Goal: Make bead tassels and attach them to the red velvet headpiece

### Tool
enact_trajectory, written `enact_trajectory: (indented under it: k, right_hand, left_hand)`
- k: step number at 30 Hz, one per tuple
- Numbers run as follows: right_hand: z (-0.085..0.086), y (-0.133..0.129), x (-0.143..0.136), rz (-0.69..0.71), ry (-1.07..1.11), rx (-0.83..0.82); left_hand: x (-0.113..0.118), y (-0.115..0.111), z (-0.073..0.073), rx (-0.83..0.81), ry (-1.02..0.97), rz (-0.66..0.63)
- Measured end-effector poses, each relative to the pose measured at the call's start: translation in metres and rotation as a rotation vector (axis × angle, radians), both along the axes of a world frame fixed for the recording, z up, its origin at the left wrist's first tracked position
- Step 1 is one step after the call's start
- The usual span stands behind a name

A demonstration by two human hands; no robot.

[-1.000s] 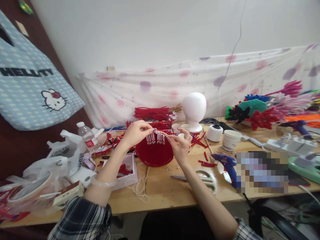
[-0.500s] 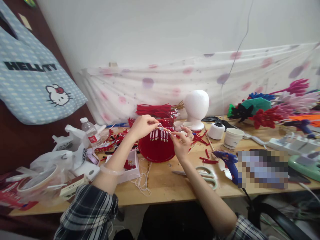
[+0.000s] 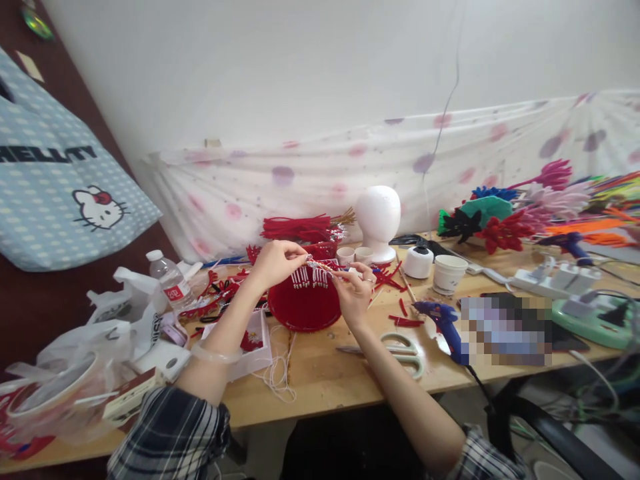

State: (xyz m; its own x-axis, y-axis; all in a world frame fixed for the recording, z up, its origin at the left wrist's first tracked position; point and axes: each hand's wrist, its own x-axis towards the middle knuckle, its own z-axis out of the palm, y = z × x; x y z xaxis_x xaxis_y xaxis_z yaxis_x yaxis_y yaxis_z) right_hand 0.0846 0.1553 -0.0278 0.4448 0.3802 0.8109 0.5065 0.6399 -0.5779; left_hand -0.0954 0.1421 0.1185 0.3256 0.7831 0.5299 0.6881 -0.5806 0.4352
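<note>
My left hand (image 3: 281, 262) pinches one end of a narrow hair ornament with silvery beaded fringe (image 3: 311, 276). At its other end, the fingers of my right hand (image 3: 356, 288) are closed on the ornament, with a ring on one finger. Short strands of beads hang down from it in two groups. Beneath the fringe lies a round dark red velvety disc (image 3: 305, 308), whose far part is hidden by my hands and the ornament. A bundle of red fuzzy stems (image 3: 297, 227) is behind my left hand.
A white foam head (image 3: 379, 220) stands at the back. Scissors (image 3: 400, 353) lie under my right forearm, with a blue glue gun (image 3: 445, 327) to their right. Left are a plastic bottle (image 3: 169, 280), bags and a white box (image 3: 267, 357). Fuzzy flowers (image 3: 505, 230) lie at right.
The whole view has shifted, so most things sit further left in the picture. Both hands keep their hold on the fringed ornament over the red disc.
</note>
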Motion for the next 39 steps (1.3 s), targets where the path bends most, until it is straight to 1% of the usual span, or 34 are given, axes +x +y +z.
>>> enact_trajectory:
  k: [5,11,18,23,26,31,34,39]
  right_hand:
    - [-0.003,0.0,0.002,0.007,0.026,-0.007]
    - [-0.003,-0.003,-0.004,0.013,0.067,-0.003]
    - [-0.003,-0.006,-0.008,0.013,0.067,-0.003]
    - [-0.001,-0.008,-0.007,-0.005,0.02,-0.008]
    - [0.004,-0.011,0.0,-0.024,-0.023,-0.001]
    - [0.023,-0.018,0.017,-0.052,-0.115,0.023]
    - [0.032,-0.02,0.022,-0.06,-0.155,0.027]
    - [0.034,-0.018,0.021,-0.065,-0.17,0.027]
  left_hand:
    - [0.011,0.0,0.003,-0.021,0.007,-0.032]
    - [0.02,-0.001,0.006,-0.023,0.023,-0.044]
    - [0.02,0.0,0.008,-0.027,0.035,-0.048]
    - [0.016,0.0,0.008,-0.031,0.036,-0.045]
    - [0.011,-0.002,0.008,-0.041,0.036,-0.046]
    - [0.001,-0.004,0.005,-0.077,0.042,-0.052]
    - [-0.001,-0.002,0.003,-0.104,0.035,-0.059]
    - [0.004,-0.003,0.004,-0.129,0.031,-0.066]
